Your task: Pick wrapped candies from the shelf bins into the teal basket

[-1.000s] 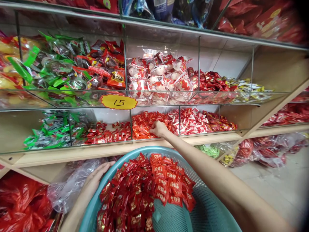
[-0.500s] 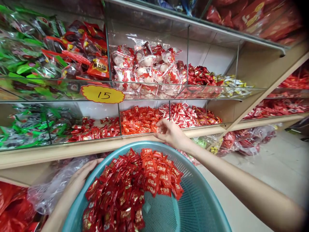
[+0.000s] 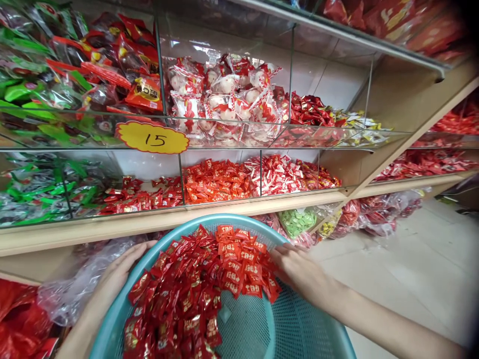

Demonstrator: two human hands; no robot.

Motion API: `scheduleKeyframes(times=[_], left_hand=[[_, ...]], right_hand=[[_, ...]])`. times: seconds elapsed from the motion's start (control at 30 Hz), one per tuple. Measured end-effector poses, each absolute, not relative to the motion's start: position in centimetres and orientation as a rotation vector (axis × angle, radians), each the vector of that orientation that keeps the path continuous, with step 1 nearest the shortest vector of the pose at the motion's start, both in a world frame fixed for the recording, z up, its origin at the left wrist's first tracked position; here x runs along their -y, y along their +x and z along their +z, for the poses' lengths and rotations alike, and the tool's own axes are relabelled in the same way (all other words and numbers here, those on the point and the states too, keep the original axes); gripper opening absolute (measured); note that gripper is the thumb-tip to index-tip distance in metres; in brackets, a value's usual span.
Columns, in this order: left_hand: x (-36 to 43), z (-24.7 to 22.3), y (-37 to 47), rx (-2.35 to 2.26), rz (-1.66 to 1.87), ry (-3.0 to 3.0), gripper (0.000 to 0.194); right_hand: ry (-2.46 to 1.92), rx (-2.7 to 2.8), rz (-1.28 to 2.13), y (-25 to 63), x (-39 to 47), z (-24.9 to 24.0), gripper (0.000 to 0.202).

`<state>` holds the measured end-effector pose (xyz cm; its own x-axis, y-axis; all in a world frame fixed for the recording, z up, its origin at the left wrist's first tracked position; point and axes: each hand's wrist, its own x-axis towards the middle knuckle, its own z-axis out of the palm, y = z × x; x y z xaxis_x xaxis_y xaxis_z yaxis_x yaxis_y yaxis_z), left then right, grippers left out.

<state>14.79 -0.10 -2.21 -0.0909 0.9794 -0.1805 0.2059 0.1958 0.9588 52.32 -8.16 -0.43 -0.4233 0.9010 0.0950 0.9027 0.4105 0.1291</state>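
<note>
A round teal plastic basket (image 3: 130,289) with mesh walls is in front of me, tilted so I see into it. On its left side lie dark red wrapped candies (image 3: 179,304) with gold print. Brighter red wrapped candies (image 3: 239,259) sit in rows at the back right of the basket. My left hand (image 3: 123,264) holds the left rim from outside, its thumb hidden. Inside the right part of the basket, my right hand (image 3: 294,267) touches the bright red candies with curled fingers. Whatever those fingers hold is hidden.
A wooden shelf with glass dividers (image 3: 224,198) runs behind the basket, its bins filled with wrapped candies (image 3: 217,182). A yellow price tag (image 3: 152,137) reads 15. Bagged candies (image 3: 297,222) are below the shelf, and pale floor tiles (image 3: 396,259) show at right.
My right hand has moved from the shelf bin of red candies down and right into the basket. My left hand stays on the rim. The view has shifted slightly.
</note>
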Motion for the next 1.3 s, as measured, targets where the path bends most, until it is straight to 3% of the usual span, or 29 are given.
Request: scheduleKeyframes(times=[0.3, 0.6, 1.0, 1.3], left_hand=[[0.1, -2.4, 14.7, -1.468, 0.988, 1.136, 0.038], [0.0, -2.6, 14.4, -1.478, 0.986, 1.178, 0.036], [0.5, -1.5, 15.0, -1.506, 0.991, 1.19, 0.037], [0.7, -0.8, 15.8, -1.519, 1.016, 1.111, 0.04]], right_hand=[[-1.649, 2.64, -0.333, 52.0, 6.7, -1.0, 0.013], [-1.973, 2.671, -0.287, 50.5, 5.9, 0.0, 0.012], [-2.022, 2.619, -0.268, 49.9, 5.7, -0.7, 0.006], [-1.692, 2.381, -0.167, 49.5, -0.7, 6.7, 0.013]])
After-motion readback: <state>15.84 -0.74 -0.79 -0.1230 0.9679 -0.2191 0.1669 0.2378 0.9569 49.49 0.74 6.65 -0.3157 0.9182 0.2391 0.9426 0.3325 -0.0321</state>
